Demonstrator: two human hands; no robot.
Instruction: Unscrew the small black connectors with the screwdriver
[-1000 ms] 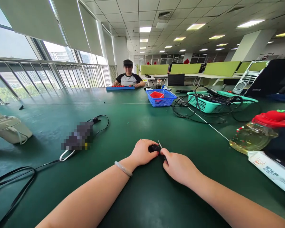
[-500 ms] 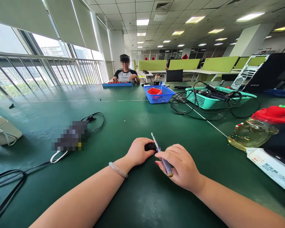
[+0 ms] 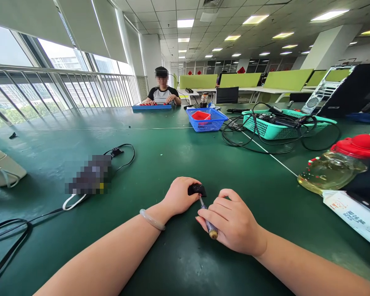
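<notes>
Near the middle of the green table, my left hand (image 3: 181, 195) is closed around a small, dark, rounded black object (image 3: 197, 189). Its right end sticks out past my fingers; the rest is covered, and I cannot tell its kind. In my right hand (image 3: 232, 222) is a screwdriver (image 3: 210, 227) with a see-through purplish handle, pinched between thumb and fingers. The shaft points away from me, with its tip at the near side of the black object by my left thumb. Whether the tip touches it is hard to tell.
On the right are a jug with a red lid (image 3: 334, 168) and a white packet (image 3: 354, 218). Farther off stand a blue basket (image 3: 208, 125) and a teal basket (image 3: 273, 130) of cables. Left lies a blurred dark device (image 3: 91, 174) with cords. A person (image 3: 163, 94) sits opposite.
My right hand has lowered the screwdriver toward me, bringing its tip from above the black object to its near side. My left hand keeps its hold.
</notes>
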